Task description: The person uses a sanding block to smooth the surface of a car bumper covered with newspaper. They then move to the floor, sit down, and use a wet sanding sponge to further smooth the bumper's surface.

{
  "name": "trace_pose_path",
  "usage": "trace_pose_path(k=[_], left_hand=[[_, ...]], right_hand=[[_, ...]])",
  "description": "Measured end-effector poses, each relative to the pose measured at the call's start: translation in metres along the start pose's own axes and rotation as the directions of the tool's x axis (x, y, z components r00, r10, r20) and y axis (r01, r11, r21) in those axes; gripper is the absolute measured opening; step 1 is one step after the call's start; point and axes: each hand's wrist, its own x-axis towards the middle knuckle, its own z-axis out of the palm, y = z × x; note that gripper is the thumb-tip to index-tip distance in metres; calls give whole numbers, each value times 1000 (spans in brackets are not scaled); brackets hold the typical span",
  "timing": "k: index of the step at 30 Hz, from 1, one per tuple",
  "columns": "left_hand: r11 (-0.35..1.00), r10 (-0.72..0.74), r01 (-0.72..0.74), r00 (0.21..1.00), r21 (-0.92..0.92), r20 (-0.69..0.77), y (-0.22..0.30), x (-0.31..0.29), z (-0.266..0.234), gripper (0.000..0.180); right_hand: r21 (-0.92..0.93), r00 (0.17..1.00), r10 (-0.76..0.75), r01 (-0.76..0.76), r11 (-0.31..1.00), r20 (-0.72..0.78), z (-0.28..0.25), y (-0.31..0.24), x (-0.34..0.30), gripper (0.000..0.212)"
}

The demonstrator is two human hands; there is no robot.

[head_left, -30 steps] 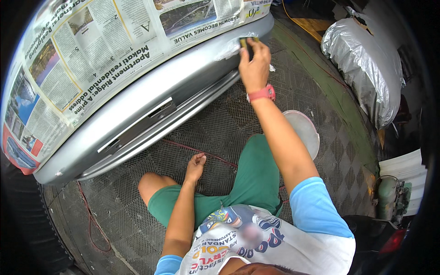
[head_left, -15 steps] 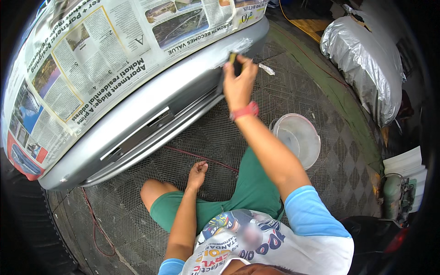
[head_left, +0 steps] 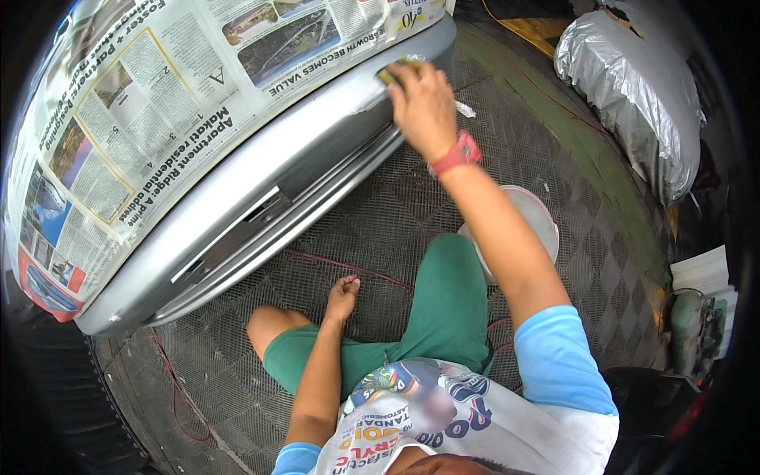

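A silver-grey car bumper [head_left: 317, 131] runs diagonally across the upper left, with a pale, whitish patch near its far right end. My right hand [head_left: 426, 109], with a red watch on the wrist, grips a small black-and-yellow pad [head_left: 388, 75] and presses it to the bumper's upper face at that patch. Fingers partly cover the pad. My left hand [head_left: 342, 299] hangs by my knee, fingers curled together, with no object showing in it. Newspaper sheets [head_left: 158, 119] cover the car body above the bumper.
A whitish bucket [head_left: 540, 222] stands right of my knee, partly behind my right forearm. Red hose [head_left: 340, 263] lies on the patterned mat. A white scrap [head_left: 465, 109] lies beyond the bumper. Farther right are a silver-covered object [head_left: 629, 111] and a green tank-like machine [head_left: 687, 328].
My right hand has moved up and a little right in the view, with the pad farther onto the bumper's upper face. My left hand stays by the knee. The whole view has shifted slightly.
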Motion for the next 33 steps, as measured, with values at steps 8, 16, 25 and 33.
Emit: trace_pose_path(k=[8, 16, 25, 33], left_hand=[[998, 6, -4, 999, 64, -36, 12, -7, 0, 40], [1000, 13, -12, 999, 25, -46, 10, -14, 0, 39], [979, 42, -31, 998, 201, -54, 9, -18, 2, 41], [717, 557, -386, 818, 580, -144, 70, -64, 5, 36]], right_hand=[[9, 996, -86, 86, 996, 20, -5, -27, -14, 34], [37, 995, 34, -31, 999, -91, 8, -23, -26, 36], [96, 975, 172, -159, 983, -144, 11, -13, -22, 33], [35, 959, 247, -244, 969, -139, 7, 23, -3, 34]])
